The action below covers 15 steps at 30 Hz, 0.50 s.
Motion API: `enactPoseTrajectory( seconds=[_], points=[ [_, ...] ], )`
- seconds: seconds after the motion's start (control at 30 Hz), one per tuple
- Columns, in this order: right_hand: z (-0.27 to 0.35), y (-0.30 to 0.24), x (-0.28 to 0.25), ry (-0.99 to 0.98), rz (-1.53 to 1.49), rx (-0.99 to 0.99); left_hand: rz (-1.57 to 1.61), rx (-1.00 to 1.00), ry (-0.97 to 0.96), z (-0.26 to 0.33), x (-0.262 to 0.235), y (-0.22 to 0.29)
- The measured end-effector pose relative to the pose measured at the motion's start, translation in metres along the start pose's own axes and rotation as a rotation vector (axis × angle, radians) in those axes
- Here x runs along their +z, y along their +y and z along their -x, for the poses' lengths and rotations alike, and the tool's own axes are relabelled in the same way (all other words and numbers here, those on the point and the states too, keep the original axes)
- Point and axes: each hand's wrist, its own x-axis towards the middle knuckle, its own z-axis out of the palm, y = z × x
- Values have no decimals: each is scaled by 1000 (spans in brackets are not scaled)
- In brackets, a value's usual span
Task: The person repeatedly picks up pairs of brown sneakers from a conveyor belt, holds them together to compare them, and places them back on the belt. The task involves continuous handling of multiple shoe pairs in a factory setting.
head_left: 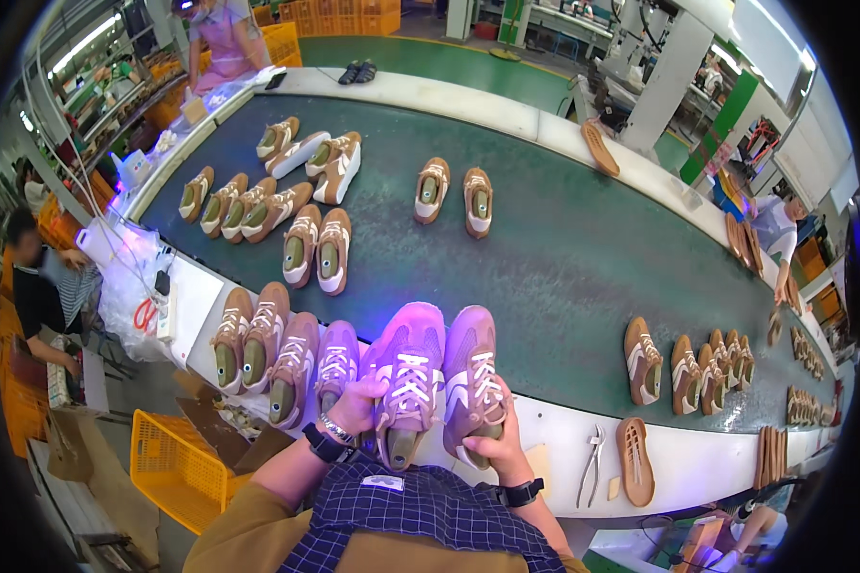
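My left hand [354,409] grips a brown sneaker [408,346] with white laces by its left side, toe pointing away from me. Beside it, my right hand [505,441] is closed round a matching sneaker [470,355], the thumb near its heel opening. Both are held up over the near white ledge, bathed in purple light, and an olive insert shows in the left one's opening. Left of my left hand, a row of similar sneakers [294,366] stands along the ledge; the nearest, a purple-lit sneaker [336,358], is close to the held pair.
The green conveyor belt [545,277] carries more sneakers [333,250] at left and sneakers [643,363] at right. Pincers [592,466] and a tan sole [634,463] lie on the right ledge. A yellow crate [177,468] stands lower left. Co-workers sit or stand around the belt.
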Motion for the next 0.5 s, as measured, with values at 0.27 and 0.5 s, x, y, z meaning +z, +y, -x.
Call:
enactPoseTrajectory(
  seconds=[0.27,0.5],
  points=[
    [3,-10,14,15,251,-141,49,-27,30,0,-7,-4],
    [0,-17,22,26,259,-223,123,-6,50,-3,-6,-6]
  ],
)
